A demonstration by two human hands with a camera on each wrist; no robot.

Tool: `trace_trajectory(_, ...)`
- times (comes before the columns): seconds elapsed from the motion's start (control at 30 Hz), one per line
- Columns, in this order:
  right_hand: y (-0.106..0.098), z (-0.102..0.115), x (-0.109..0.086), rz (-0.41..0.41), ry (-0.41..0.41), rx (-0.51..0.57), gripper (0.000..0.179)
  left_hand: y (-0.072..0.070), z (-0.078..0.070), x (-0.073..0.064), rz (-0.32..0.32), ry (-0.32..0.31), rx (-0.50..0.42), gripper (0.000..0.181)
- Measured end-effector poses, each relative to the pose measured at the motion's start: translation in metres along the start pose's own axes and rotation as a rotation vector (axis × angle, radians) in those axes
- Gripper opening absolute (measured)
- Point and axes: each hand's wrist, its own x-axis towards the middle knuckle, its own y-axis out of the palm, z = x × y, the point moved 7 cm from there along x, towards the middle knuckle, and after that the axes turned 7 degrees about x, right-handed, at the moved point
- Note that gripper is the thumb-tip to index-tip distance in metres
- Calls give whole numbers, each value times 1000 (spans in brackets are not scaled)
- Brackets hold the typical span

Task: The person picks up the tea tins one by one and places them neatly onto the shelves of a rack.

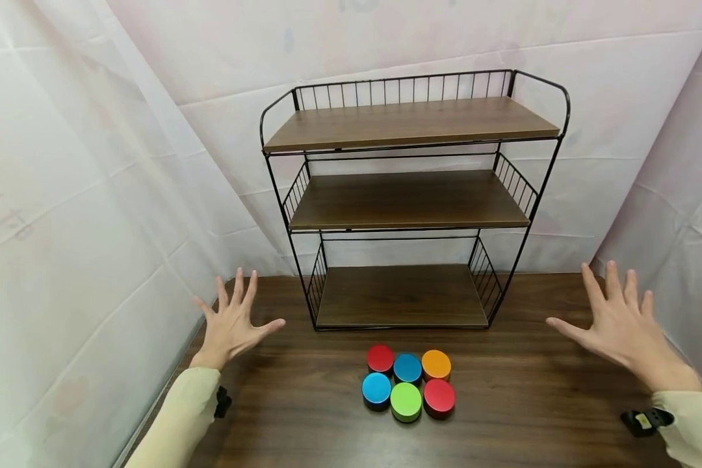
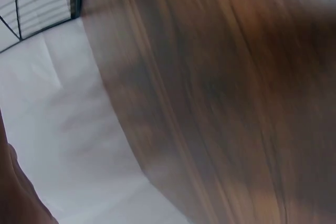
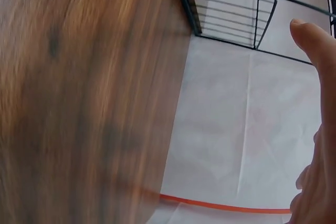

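Showing six coloured discs [image 1: 406,392]: head only | orange strip [image 3: 220,204]: right wrist only

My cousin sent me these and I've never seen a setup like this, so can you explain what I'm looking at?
There is no machine here, just a person's bare left hand and right hand, fingers spread, holding nothing.

The wide picture comes from a camera worn on the head, looking forward and down. The other two come from cameras on the left and right wrists; they show mostly brown wood-look surface, white sheeting and a bit of black wire.

On the surface, between the hands, sit six short round pieces in two rows: two red, two blue, one orange, one green. Behind them stands a three-tier shelf.
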Motion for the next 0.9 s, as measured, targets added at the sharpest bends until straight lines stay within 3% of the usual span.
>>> trace_trajectory(0.23, 7, 7, -7, -24, -3, 63, 121, 5, -24, 8, 1, 18, -69, 119)
trace_trajectory(0.47, 14, 9, -17, -41, -12, 103, 122, 7, -44, 12, -38, 25, -156, 121)
trace_trajectory(0.9, 32, 21, -37, -14, -14, 178, 121, 12, -61, 13, -99, -33, -383, 125)
